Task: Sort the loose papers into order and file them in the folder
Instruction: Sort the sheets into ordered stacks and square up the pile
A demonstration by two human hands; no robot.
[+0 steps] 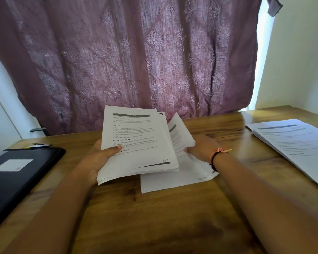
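1. At table (pixel 163 217) centre: one stack of papers (pixel 136 142), raised, gripped by left hand (pixel 97 158), thumb on top.
2. At 4 o'clock of the stack: one loose sheet (pixel 173 180), pinched by right hand (pixel 200 145).
3. At 9 o'clock: one black folder (pixel 17 180), closed, flat.
4. At 3 o'clock, table edge: one further paper pile (pixel 292 143), flat.

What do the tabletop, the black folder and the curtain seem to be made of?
Tabletop: wood or wood veneer with a satin finish; it shows brown grain lines and soft window glare.
Black folder: probably plastic or faux leather; smooth, with a faint sheen and a raised border.
Curtain: woven cloth, matte mauve with a paler damask pattern, hanging in folds.
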